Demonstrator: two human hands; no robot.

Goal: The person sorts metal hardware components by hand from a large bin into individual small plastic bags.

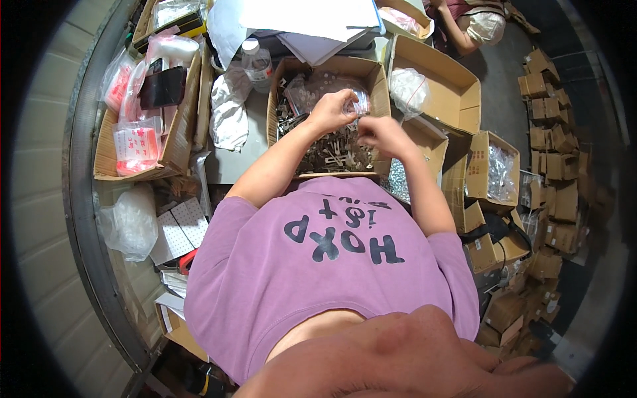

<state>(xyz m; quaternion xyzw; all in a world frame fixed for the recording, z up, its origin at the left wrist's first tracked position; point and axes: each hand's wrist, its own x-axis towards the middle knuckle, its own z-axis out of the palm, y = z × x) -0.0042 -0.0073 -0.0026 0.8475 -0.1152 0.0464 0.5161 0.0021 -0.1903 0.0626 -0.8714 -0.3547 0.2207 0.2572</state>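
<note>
My left hand (330, 111) is closed around the edge of a small clear plastic bag (359, 103), holding it above an open cardboard box (275, 99). Just right of the bag, my right hand (388, 137) hovers with its fingers curled into a pinch. It is slightly blurred, and whatever lies between its fingertips is hidden. Below both hands, many small metal parts (332, 151) fill the near part of the box. A larger clear plastic bag (308, 93) lies over the parts toward the far side.
A plastic bottle (257, 66) and a white cloth (229, 109) stand left of the box. Farther left, a carton (179, 142) holds bagged items and a phone (163, 88). Papers (312, 16) lie beyond. More cartons (458, 73) line the right, and another person (464, 30) sits at the far right.
</note>
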